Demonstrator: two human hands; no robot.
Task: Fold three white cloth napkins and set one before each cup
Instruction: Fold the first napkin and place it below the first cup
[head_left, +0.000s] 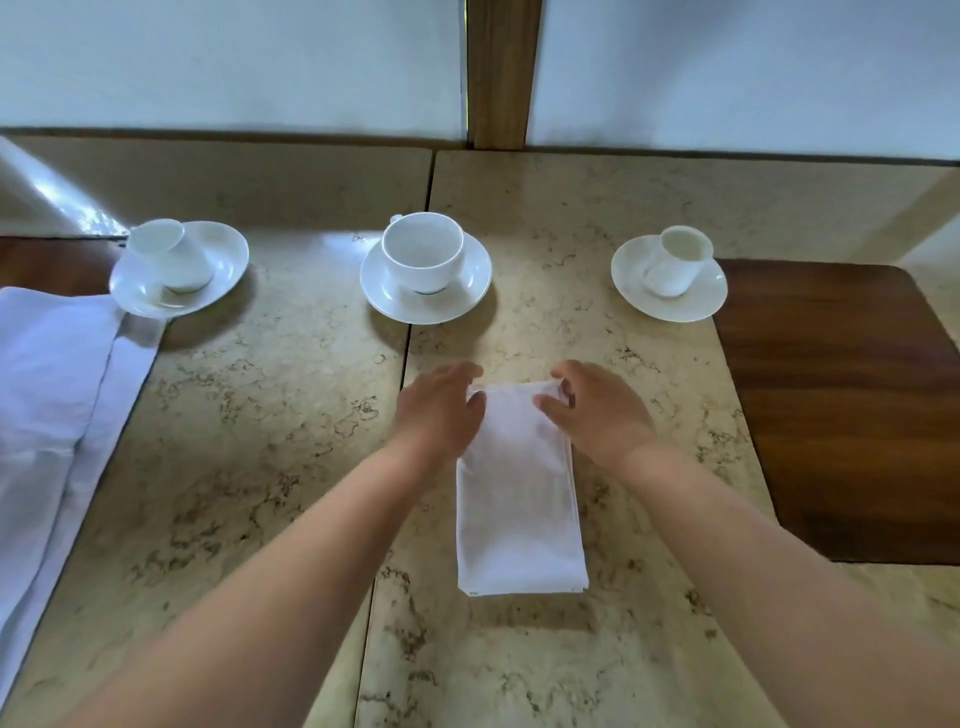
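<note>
A white napkin (517, 499), folded into a long narrow strip, lies on the marble table in front of the middle cup (422, 250). My left hand (441, 410) pinches its far left corner. My right hand (592, 410) pinches its far right corner. Three white cups stand on saucers in a row: the left cup (169, 254), the middle cup and the right cup (675, 262). Unfolded white napkins (52, 395) lie in a pile at the left edge, partly under the left saucer (228, 260).
The marble table (260, 441) has a seam running down its middle. A dark wooden surface (841, 405) adjoins it on the right. A wooden post (501, 73) and pale wall panels stand behind the table.
</note>
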